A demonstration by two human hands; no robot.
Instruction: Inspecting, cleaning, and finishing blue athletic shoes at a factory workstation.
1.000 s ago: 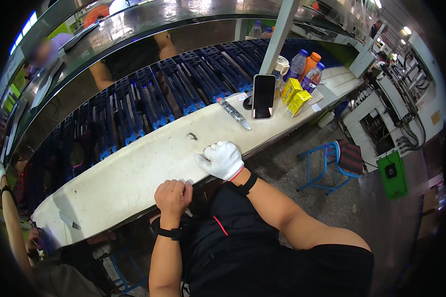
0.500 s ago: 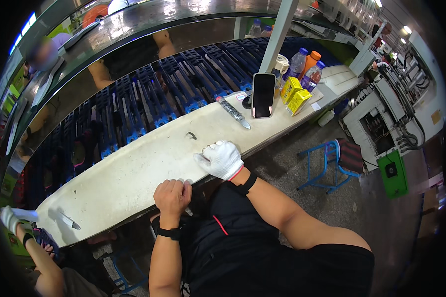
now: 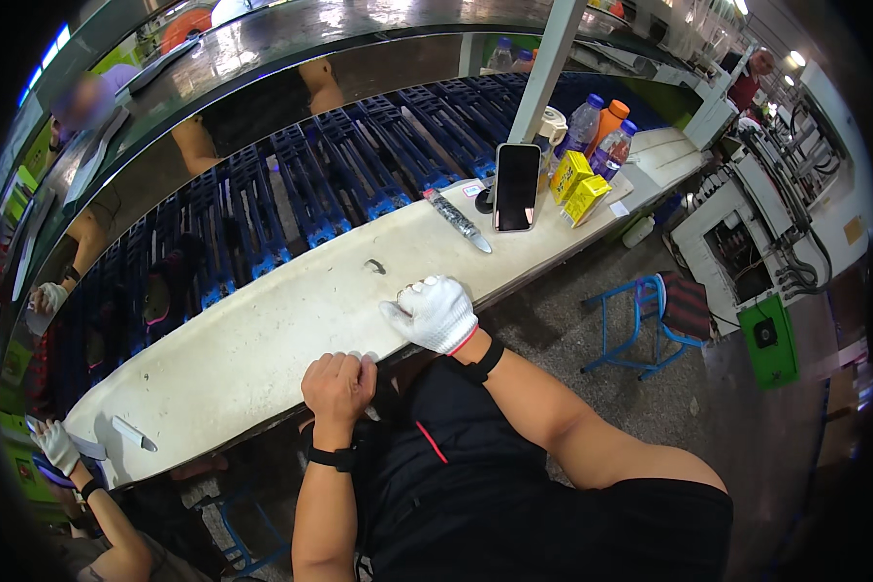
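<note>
My left hand [image 3: 338,388], bare, rests closed at the near edge of the white worktop [image 3: 272,335], its knuckles up. A small pale bit shows below its thumb side, too little to name; the inside of the fist is hidden. To its right, my right hand [image 3: 435,315] wears a white knit glove and lies on the worktop's edge with the fingers curled in and nothing visible in them. A utility knife [image 3: 458,221] with a wrapped handle lies beyond that hand. Nearer it is a small dark scrap [image 3: 374,267].
A phone [image 3: 516,187] stands upright by a post, beside yellow cartons [image 3: 577,189] and bottles [image 3: 611,150]. Blue slatted conveyor parts [image 3: 349,165] run behind the worktop. A co-worker's gloved hand [image 3: 58,446] is at the far left. A blue stool [image 3: 650,315] stands at right.
My two hands have stayed in place. The co-worker's gloved hand at lower left has shifted right and down. Another worker's gloved hand now shows across the conveyor, and a person at far upper right shows more.
</note>
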